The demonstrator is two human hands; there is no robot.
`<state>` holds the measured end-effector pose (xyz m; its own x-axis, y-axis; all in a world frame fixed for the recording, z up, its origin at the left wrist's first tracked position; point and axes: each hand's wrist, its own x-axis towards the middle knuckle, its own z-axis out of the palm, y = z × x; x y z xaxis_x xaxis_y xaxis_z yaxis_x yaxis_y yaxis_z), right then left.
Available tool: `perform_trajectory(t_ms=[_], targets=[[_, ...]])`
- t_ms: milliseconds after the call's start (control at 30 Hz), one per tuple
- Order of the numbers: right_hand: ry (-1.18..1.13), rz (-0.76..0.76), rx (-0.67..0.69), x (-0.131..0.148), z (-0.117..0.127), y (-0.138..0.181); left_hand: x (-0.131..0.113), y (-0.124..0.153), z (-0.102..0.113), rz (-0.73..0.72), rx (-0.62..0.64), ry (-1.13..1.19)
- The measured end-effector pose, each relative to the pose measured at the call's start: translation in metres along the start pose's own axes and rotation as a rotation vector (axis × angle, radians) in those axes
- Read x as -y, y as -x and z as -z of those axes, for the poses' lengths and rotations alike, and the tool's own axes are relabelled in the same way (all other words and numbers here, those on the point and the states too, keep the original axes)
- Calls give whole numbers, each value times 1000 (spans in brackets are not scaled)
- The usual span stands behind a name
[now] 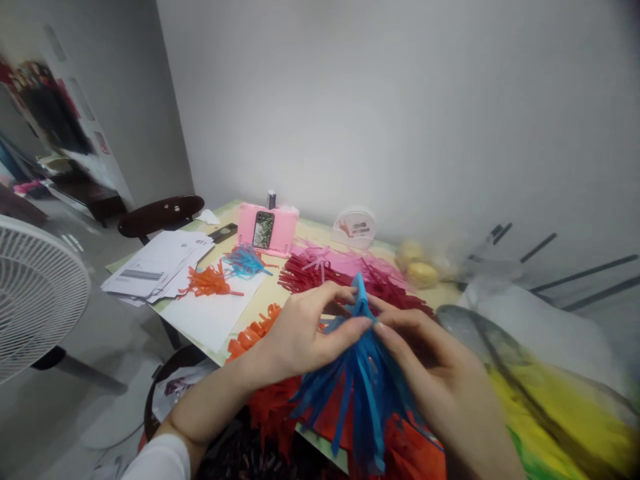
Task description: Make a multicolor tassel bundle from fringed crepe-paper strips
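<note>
A blue fringed paper tassel (pixel 361 393) hangs upright between my hands, its uncut top edge folded and its strips spreading downward. My left hand (pixel 313 330) pinches the folded top between thumb and fingers from the left. From the right, my right hand (pixel 425 353) grips the same fold, thumb close to the other thumb. Below the tassel lies orange-red fringed paper (pixel 273 407), partly covered by my arm and the blue strips. Just beyond my hands, dark red fringed paper (pixel 310 270) lies on the table, with pink fringed paper (pixel 370 263) behind it.
A finished-looking orange tassel (pixel 206 281) and a light blue tassel (pixel 245 260) lie left, near a paper stack (pixel 155 263). A phone (pixel 263 230) leans on a pink stand (pixel 287 230). A fan (pixel 40 293) stands left; yellow material (pixel 575 407) lies right.
</note>
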<state>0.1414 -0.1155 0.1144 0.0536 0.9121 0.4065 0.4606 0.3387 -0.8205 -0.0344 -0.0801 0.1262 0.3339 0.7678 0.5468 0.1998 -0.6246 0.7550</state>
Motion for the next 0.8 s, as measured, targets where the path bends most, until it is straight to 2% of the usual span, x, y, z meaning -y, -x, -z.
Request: perform_trajectory(t_ms=[267,800], targets=[[-45,-11,8,2,-1,-2,-2,-2,-1,41,23,53],[-113,-38,31,-8,0,-2,1,-2,3,18,11,21]])
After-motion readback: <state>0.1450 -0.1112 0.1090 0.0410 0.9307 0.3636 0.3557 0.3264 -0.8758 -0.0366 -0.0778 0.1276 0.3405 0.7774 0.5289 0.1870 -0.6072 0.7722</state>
